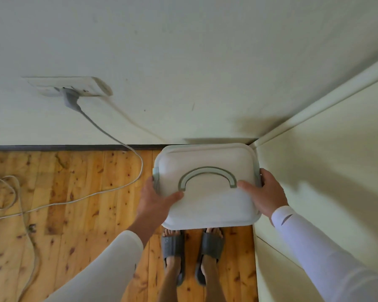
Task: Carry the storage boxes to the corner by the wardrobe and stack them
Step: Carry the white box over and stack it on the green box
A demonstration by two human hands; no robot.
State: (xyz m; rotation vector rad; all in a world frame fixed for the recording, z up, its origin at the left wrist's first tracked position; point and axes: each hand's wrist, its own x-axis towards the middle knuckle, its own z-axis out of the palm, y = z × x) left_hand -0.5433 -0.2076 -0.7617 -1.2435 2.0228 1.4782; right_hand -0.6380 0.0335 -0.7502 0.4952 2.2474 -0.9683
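A white storage box with a flat lid and a grey arched handle folded down on top sits in the corner between the wall and the wardrobe. My left hand grips its left edge, thumb on the lid and fingers round the side by the grey latch. My right hand grips the right edge the same way, thumb lying on the lid near the handle's end. What is under the box is hidden, so I cannot tell whether it rests on another box or on the floor.
The cream wardrobe side stands close on the right. The back wall has a socket with a grey plug, and cables trail over the wooden floor at left. My feet in grey slippers stand just below the box.
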